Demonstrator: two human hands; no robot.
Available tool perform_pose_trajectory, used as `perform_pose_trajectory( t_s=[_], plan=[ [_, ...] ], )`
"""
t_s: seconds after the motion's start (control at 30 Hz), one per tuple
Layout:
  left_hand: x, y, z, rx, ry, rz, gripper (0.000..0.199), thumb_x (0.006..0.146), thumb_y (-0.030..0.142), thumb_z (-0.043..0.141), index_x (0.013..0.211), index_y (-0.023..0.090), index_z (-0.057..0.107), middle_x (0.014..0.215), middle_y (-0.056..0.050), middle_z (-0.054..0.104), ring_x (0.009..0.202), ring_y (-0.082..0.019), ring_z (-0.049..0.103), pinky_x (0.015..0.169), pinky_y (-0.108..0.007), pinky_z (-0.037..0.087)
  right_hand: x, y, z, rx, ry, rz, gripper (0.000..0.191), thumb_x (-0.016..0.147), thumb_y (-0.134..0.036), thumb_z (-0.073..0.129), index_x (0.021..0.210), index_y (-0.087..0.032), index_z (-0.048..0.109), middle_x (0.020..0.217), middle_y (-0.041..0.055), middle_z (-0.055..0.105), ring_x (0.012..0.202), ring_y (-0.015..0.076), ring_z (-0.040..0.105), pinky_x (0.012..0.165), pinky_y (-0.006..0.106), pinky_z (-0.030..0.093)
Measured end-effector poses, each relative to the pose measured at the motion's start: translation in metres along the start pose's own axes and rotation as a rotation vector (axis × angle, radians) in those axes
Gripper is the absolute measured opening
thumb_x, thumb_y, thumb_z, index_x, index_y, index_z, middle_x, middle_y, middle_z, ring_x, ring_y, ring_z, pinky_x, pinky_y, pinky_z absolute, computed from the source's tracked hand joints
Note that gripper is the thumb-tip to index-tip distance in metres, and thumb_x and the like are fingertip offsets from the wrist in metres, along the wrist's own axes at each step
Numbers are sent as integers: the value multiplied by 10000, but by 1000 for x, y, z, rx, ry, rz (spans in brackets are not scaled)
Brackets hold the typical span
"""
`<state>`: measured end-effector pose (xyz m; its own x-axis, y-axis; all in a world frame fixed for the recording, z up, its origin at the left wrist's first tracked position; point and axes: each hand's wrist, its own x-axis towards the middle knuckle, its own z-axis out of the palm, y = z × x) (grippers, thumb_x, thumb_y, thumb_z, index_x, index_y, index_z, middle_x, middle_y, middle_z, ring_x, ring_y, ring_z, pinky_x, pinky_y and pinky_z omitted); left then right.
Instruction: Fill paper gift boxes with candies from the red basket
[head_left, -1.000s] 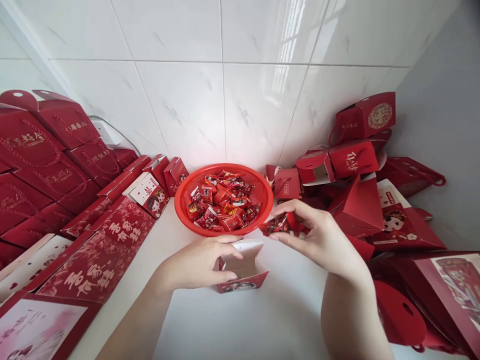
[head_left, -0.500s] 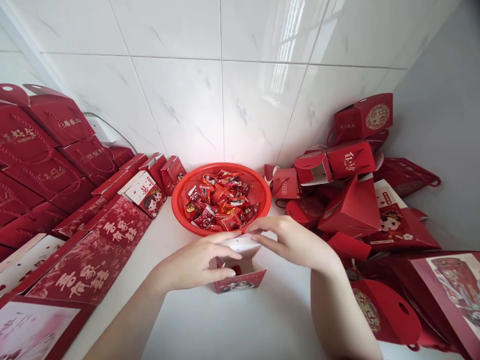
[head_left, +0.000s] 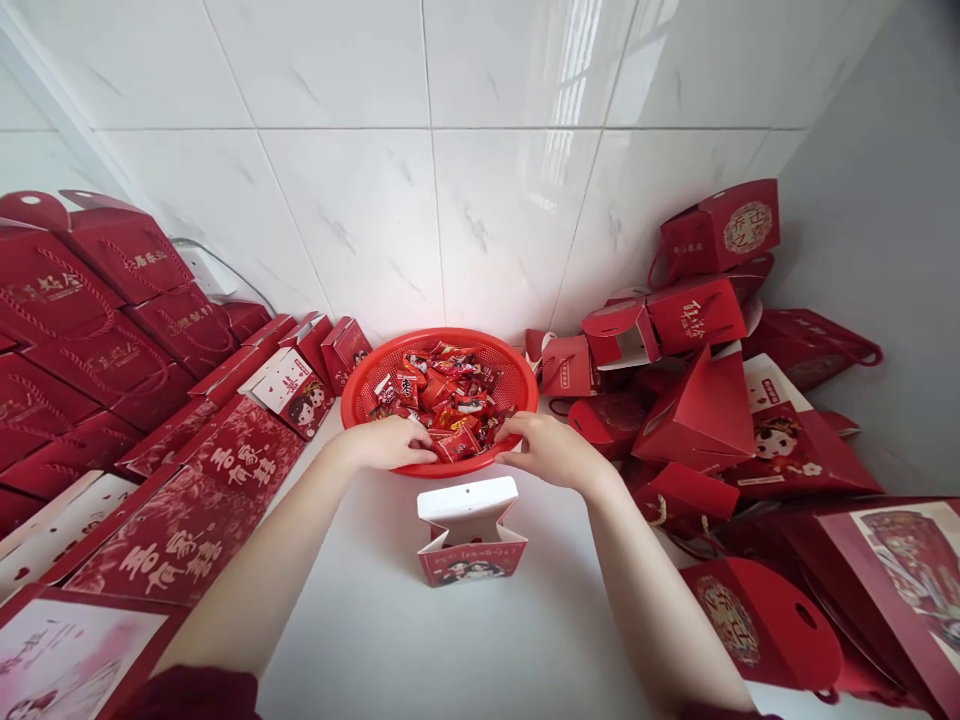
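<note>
A round red plastic basket [head_left: 352, 385] holds many wrapped candies [head_left: 450, 385] in red, black and yellow wrappers. At its front left edge, my left hand [head_left: 390, 442] reaches over the rim, its fingers curled down among the candies; what they pinch, if anything, is hidden. My right hand [head_left: 544, 448] is at the front right of the rim, fingers over it and thumb below, closed on the edge. Between my forearms a small red paper box [head_left: 472, 565] stands upright with its white flap [head_left: 469, 498] raised. Its inside is mostly dark, with a little red showing.
Red gift boxes [head_left: 82, 345] with rope handles are stacked at the left, beside a row of patterned boxes [head_left: 180, 520]. More red boxes [head_left: 694, 410] lie in a loose pile on the right. A tiled wall [head_left: 360, 220] closes off the back of the white tabletop [head_left: 450, 660].
Both hands have left the small box and moved forward to the basket, the left into the candies and the right onto the rim. The box stays on the table with its flap up.
</note>
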<state>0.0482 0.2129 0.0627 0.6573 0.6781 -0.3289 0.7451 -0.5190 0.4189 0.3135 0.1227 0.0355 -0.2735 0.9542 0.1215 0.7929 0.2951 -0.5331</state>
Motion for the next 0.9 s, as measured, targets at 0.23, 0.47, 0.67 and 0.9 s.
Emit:
perform_pose_trajectory(
  t_s=[0.23, 0.47, 0.67, 0.9],
  plan=[
    [49, -6, 19, 2, -53, -3, 590, 617, 328, 749, 1200, 267, 679, 1178, -97, 710, 920, -284, 694, 771, -306, 501, 2, 10, 4, 99, -20, 2, 168, 813, -381, 699, 938, -271, 675, 988, 11, 681, 900, 204, 616, 758, 297, 445],
    [45, -5, 15, -357, 217, 139, 451, 879, 449, 558, 1291, 266, 576, 1255, -50, 662, 1083, -223, 652, 898, -309, 512, 3, 8, 0, 89, -39, 6, 136, 824, -362, 681, 907, -256, 664, 974, 20, 675, 874, 198, 613, 714, 283, 426],
    [44, -3, 15, -627, 385, 140, 505, 942, 556, 437, 1319, 236, 538, 1143, -112, 710, 1055, -244, 674, 727, -300, 573, 3, 8, 1, 89, -51, 11, 140, 825, -362, 678, 907, -250, 661, 986, 26, 667, 859, 192, 613, 711, 276, 426],
    [50, -12, 15, -782, 534, 73, 558, 889, 517, 559, 1355, 226, 459, 1214, -159, 666, 943, -242, 704, 694, -337, 595, 3, 11, 2, 98, -49, -24, 143, 841, -382, 661, 911, -257, 653, 977, 17, 662, 874, 194, 610, 736, 284, 432]
  ],
)
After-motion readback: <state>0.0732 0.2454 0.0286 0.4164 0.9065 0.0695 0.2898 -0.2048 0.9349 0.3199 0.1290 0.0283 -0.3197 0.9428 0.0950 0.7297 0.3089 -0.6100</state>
